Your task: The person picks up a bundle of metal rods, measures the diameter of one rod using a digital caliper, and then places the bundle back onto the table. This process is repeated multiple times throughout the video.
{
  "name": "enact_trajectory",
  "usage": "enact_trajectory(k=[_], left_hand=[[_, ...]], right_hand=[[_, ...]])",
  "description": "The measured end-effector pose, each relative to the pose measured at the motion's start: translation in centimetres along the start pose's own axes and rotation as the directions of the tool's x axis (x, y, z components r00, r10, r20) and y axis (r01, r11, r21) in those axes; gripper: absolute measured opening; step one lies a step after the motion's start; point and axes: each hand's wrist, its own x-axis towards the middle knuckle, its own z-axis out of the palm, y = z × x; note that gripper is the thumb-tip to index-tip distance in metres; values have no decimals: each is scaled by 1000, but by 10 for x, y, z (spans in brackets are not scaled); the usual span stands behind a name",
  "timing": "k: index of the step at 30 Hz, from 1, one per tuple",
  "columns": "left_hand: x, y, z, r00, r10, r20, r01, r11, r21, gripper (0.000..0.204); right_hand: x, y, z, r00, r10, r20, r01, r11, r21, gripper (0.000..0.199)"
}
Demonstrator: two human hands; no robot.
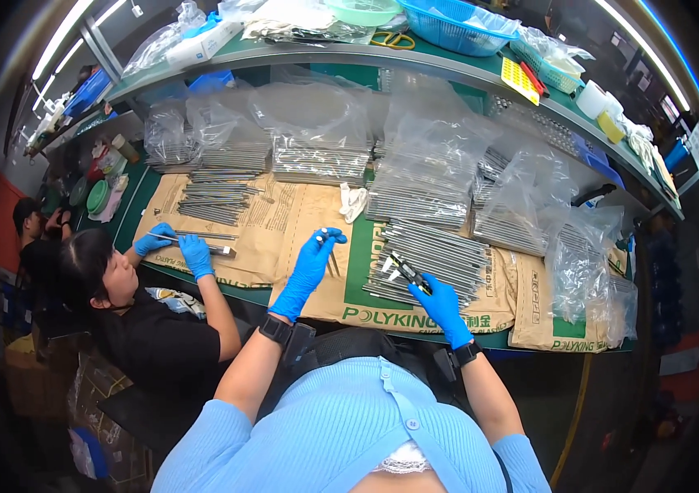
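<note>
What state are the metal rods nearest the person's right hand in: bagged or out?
Out: the metal rods lie loose and bare by the right hand, with no bag around them.

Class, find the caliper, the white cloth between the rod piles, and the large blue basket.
Caliper (407,269), head view: dark body.
White cloth (353,202), head view: crumpled middle.
Large blue basket (458,31), head view: front wall.

The green bench (128,209) carries brown paper sacks (284,222), on which metal rods (432,261) lie in rows left and right of a crumpled white cloth (354,202)
</note>
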Motion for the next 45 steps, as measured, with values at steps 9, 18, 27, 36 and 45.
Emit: enact_trajectory(k=[9,18,27,36,45], left_hand=[[-13,-2,4,992,-26,125,25,1000,11,20],[-19,-1,9,989,-102,111,101,995,14,24],[-21,4,8,980,-139,140,130,989,74,27],[-32,18,1,977,-191,91,170,966,195,29],[-38,12,-9,945,248,214,-328,700,635,28]], right_hand=[[36,-109,-34,996,-80,-25,79,996,-39,45],[43,-130,-40,983,-183,-7,180,974,-137,40],[44,-129,-38,975,-222,-31,214,962,-170,44],[43,-127,-44,985,-171,-32,164,974,-154,46],[55,-138,-49,974,-223,-47,214,965,-148,47]])
